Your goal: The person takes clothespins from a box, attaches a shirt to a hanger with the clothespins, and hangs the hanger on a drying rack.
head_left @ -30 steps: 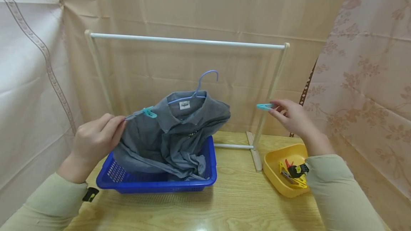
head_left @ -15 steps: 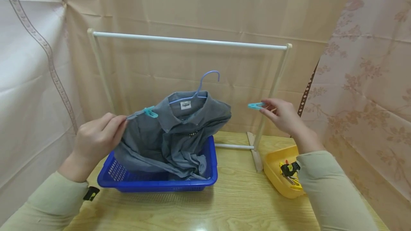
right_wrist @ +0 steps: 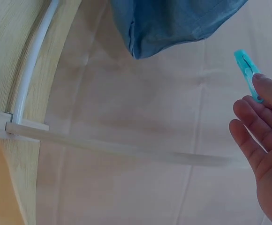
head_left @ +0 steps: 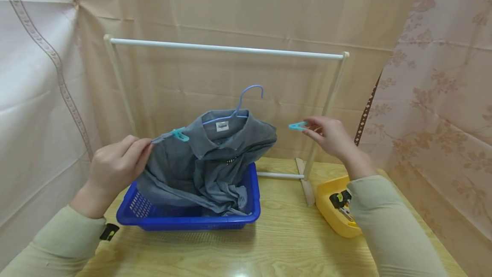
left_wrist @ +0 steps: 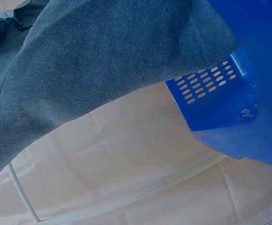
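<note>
Turquoise clothespin (head_left: 296, 126), and it has glided in toward 9 o'clock in the head view, the right hand (head_left: 328, 135) pinching it between thumb and fingers, so the gap to the grey shirt (head_left: 173, 161) has narrowed, with no clip showing on that near shoulder! Long axis almost level, free end aimed at 9 o'clock, it sits apart at the shirt's 3 o'clock; opposite, beside a second clip (head_left: 180, 134), the left hand (head_left: 117, 161) clamps thumb and fingers on the shirt, blue basket (head_left: 192, 222) at 6 o'clock
</note>
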`<action>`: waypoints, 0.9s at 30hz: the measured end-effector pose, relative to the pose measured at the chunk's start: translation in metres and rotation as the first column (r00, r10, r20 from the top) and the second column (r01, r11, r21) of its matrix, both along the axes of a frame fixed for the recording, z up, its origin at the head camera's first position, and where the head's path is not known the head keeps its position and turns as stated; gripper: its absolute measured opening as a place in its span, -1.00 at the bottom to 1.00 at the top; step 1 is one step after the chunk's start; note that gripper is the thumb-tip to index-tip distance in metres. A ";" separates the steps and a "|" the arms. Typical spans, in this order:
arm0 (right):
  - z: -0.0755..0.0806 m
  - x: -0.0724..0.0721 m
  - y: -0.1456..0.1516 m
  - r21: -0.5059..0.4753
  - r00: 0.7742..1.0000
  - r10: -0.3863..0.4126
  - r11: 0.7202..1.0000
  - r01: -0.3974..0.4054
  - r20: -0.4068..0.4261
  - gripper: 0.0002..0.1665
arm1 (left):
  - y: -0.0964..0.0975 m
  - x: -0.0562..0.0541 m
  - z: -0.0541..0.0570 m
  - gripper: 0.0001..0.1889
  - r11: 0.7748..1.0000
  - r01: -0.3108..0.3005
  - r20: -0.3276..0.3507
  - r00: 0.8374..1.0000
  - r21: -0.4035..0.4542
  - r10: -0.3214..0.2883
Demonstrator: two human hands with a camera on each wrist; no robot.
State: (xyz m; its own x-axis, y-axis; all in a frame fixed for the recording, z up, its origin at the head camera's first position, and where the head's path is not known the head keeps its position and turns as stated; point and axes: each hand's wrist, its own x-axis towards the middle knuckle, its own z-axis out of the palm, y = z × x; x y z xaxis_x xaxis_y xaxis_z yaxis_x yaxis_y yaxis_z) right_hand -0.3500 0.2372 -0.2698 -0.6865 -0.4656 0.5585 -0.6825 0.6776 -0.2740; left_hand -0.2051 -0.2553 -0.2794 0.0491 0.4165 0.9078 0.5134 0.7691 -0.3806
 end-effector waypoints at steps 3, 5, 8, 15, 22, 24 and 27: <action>0.001 -0.001 -0.004 -0.004 1.000 0.012 1.000 -0.012 -0.017 -0.63 | 0.000 0.000 0.000 -0.64 1.000 -0.001 -0.002 1.000 0.000 0.001; 0.002 -0.002 -0.005 -0.008 0.999 0.018 1.000 -0.018 -0.033 -0.64 | 0.000 0.000 0.001 -0.64 1.000 -0.001 -0.001 1.000 -0.001 0.001; 0.002 -0.004 -0.009 -0.017 0.998 0.023 1.000 -0.024 -0.053 -0.65 | -0.001 0.000 0.001 -0.64 1.000 -0.002 0.002 1.000 -0.002 0.002; 0.002 -0.008 -0.016 -0.021 0.996 0.028 0.999 -0.030 -0.079 -0.66 | -0.001 0.000 0.000 -0.64 1.000 -0.005 0.005 1.000 -0.004 0.005; 0.000 -0.012 -0.025 -0.037 0.993 0.071 0.997 -0.075 -0.094 -0.69 | -0.001 0.000 0.000 -0.64 1.000 -0.005 0.006 1.000 -0.006 0.005; 0.000 -0.013 -0.027 -0.040 0.991 0.083 0.995 -0.088 -0.104 -0.70 | -0.001 0.000 0.000 -0.64 1.000 -0.006 0.007 1.000 -0.004 0.006; -0.001 -0.012 -0.030 -0.044 0.988 0.096 0.994 -0.102 -0.121 -0.72 | -0.002 0.000 0.000 -0.64 1.000 -0.008 0.007 1.000 -0.004 0.008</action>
